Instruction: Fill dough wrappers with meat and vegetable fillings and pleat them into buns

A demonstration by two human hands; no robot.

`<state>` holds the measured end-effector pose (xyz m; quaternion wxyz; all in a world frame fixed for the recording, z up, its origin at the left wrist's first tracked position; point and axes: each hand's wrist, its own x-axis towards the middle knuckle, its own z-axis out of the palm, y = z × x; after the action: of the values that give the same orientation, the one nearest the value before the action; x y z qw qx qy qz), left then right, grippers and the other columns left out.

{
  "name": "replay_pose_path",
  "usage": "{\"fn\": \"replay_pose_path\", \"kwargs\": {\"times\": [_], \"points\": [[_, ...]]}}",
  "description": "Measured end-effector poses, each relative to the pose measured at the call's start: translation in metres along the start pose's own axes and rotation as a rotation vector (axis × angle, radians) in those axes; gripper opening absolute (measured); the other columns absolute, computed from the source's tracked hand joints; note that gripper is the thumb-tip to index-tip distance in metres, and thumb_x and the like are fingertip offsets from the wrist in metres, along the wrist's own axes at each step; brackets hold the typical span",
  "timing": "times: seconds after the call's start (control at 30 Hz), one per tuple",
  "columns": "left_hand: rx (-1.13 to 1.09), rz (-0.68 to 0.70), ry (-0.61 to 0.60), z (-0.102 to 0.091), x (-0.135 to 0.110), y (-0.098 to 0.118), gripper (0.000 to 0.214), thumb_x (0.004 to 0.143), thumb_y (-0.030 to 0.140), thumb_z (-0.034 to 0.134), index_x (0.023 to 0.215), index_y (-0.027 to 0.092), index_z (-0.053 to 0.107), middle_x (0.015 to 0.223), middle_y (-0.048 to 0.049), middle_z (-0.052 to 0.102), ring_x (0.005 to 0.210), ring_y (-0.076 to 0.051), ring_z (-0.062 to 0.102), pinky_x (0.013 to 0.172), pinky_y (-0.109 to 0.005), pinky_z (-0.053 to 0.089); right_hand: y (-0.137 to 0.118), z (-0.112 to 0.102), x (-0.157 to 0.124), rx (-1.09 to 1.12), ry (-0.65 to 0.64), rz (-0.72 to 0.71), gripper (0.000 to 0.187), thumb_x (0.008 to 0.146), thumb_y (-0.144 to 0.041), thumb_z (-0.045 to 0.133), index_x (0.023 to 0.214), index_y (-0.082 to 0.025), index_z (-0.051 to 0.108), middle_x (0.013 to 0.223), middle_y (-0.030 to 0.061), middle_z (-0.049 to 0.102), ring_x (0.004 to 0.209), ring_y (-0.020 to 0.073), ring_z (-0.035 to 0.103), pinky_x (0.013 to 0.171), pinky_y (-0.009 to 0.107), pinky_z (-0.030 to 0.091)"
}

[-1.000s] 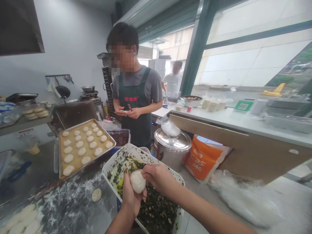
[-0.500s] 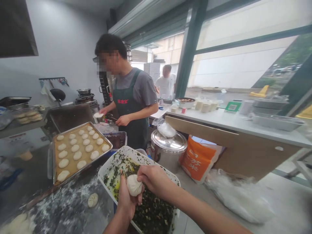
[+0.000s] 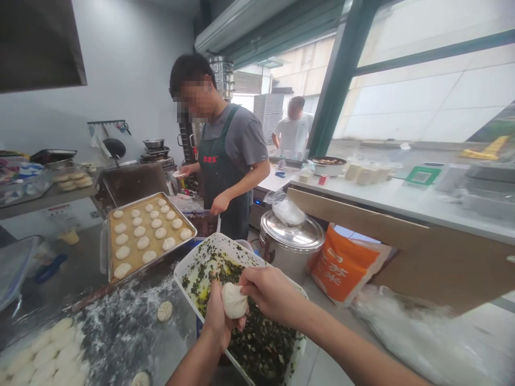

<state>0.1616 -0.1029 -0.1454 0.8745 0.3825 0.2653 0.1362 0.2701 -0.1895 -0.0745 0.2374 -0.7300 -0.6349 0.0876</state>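
A round, pleated white bun [image 3: 234, 301] rests in my left hand [image 3: 219, 316], whose fingers curl around it from below and the left. The fingertips of my right hand [image 3: 267, 292] pinch the bun's dough edge at its upper right. Both hands are over a white tub [image 3: 303, 295] holding chopped dark green filling [image 3: 265, 343]. To the left, a pleated bun [image 3: 164, 311] lies on the floured worktop [image 3: 120, 338]. Another bun [image 3: 140, 379] sits at the bottom edge of the view.
A baking tray [image 3: 193, 240] with rows of pale buns stands left of the tub. Several dough pieces [image 3: 44, 354] crowd the lower left. Beyond the tub are a lidded steel pot [image 3: 292, 233], an orange bag [image 3: 341, 262] and an aproned co-worker [image 3: 225, 155].
The view has swung left, so everything appears shifted right and more dough pieces show at lower left. My hands keep hold of the bun. The co-worker's near hand has moved down to a dark-filled tub.
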Motion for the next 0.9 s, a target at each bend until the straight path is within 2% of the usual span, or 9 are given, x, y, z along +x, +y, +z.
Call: {"fn": "replay_pose_path", "kwargs": {"times": [0.13,0.27,0.43,0.53,0.73,0.8,0.9], "points": [[-0.001,-0.063,0.096,0.000,0.001,0.002,0.057,0.077,0.061,0.023,0.069,0.012,0.052,0.045,-0.0027,0.051,0.034,-0.012,0.047,0.034,-0.019,0.029,-0.003,0.000,0.000,-0.061,-0.012,-0.068,0.012,0.076,-0.013,0.044,0.081,-0.018,0.053,0.077,0.0011,0.058,0.065,0.0111,0.050,0.056,0.021,0.030],[-0.042,-0.005,0.106,0.000,-0.003,0.000,0.050,0.076,0.059,0.028,0.085,0.016,0.052,0.053,-0.0008,0.056,0.037,-0.013,0.050,0.035,-0.020,0.032,-0.002,0.002,-0.002,-0.032,-0.017,-0.112,0.013,0.078,-0.013,0.041,0.073,-0.017,0.053,0.072,0.0010,0.056,0.063,0.0103,0.048,0.056,0.020,0.031],[0.048,-0.113,0.107,0.000,-0.005,-0.001,0.059,0.076,0.062,0.022,0.072,0.012,0.053,0.049,-0.0054,0.056,0.036,-0.012,0.050,0.033,-0.019,0.030,0.003,-0.002,-0.005,0.065,-0.044,-0.179,0.012,0.078,-0.013,0.043,0.080,-0.018,0.055,0.070,-0.0017,0.056,0.064,0.0085,0.048,0.058,0.018,0.032],[0.018,-0.199,0.055,-0.001,-0.003,0.004,0.061,0.074,0.065,0.024,0.070,0.012,0.054,0.050,-0.0067,0.057,0.034,-0.012,0.049,0.032,-0.018,0.028,0.004,-0.003,-0.004,0.005,-0.068,-0.238,0.014,0.081,-0.015,0.042,0.081,-0.019,0.055,0.074,-0.0008,0.056,0.065,0.0089,0.048,0.059,0.019,0.031],[-0.048,-0.334,-0.044,-0.004,-0.007,0.009,0.063,0.072,0.067,0.025,0.068,0.012,0.054,0.050,-0.0080,0.057,0.034,-0.011,0.048,0.032,-0.017,0.028,0.001,-0.007,-0.002,-0.084,-0.090,-0.317,0.016,0.082,-0.017,0.041,0.070,-0.016,0.052,0.069,0.0007,0.055,0.062,0.0095,0.047,0.058,0.021,0.030],[-0.048,-0.318,-0.044,-0.005,-0.009,0.006,0.062,0.073,0.066,0.025,0.069,0.012,0.054,0.050,-0.0070,0.057,0.035,-0.012,0.049,0.032,-0.018,0.029,-0.001,-0.009,-0.001,-0.055,-0.088,-0.299,0.015,0.081,-0.016,0.041,0.070,-0.016,0.052,0.068,0.0003,0.055,0.061,0.0091,0.047,0.058,0.020,0.030],[-0.065,-0.100,-0.005,-0.005,-0.011,0.000,0.057,0.076,0.062,0.025,0.078,0.013,0.054,0.048,-0.0025,0.054,0.036,-0.013,0.050,0.033,-0.019,0.032,-0.004,-0.011,0.000,0.002,-0.097,-0.243,0.012,0.080,-0.016,0.042,0.073,-0.017,0.051,0.066,-0.0007,0.055,0.058,0.0086,0.046,0.055,0.019,0.030]]}}
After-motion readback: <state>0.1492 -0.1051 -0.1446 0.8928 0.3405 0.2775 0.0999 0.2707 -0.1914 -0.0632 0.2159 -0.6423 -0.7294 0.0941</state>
